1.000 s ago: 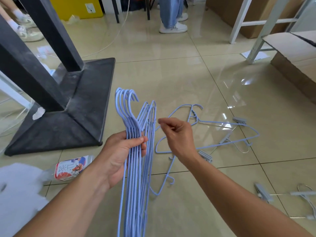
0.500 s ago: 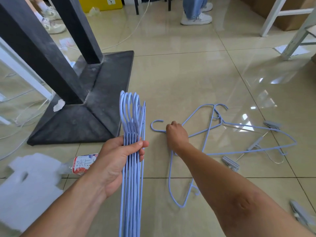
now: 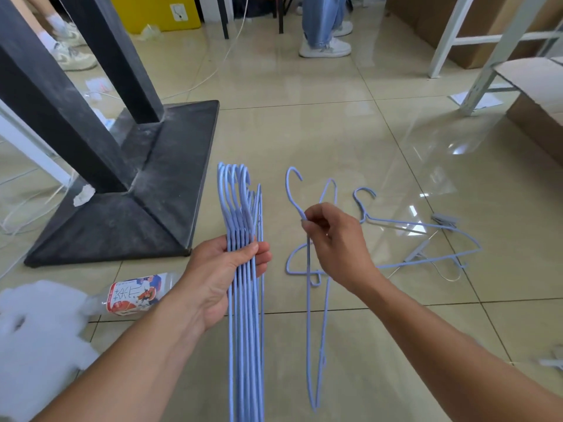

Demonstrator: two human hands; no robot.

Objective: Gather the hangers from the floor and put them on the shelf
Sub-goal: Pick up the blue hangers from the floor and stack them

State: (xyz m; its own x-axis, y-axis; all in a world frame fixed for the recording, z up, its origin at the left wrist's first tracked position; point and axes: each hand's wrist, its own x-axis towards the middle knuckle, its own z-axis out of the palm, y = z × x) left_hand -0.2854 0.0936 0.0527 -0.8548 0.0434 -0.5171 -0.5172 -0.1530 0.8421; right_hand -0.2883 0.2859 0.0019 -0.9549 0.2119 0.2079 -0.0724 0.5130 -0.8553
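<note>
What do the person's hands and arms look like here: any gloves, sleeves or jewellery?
Both are bare: the left hand and right hand wear no gloves, and no rings, watch or wristband show. Both forearms are uncovered to the frame edge, with no sleeve in view.

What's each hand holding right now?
Left hand: closed around the bundle of blue hangers.
Right hand: pinching a single blue hanger at its neck.
</note>
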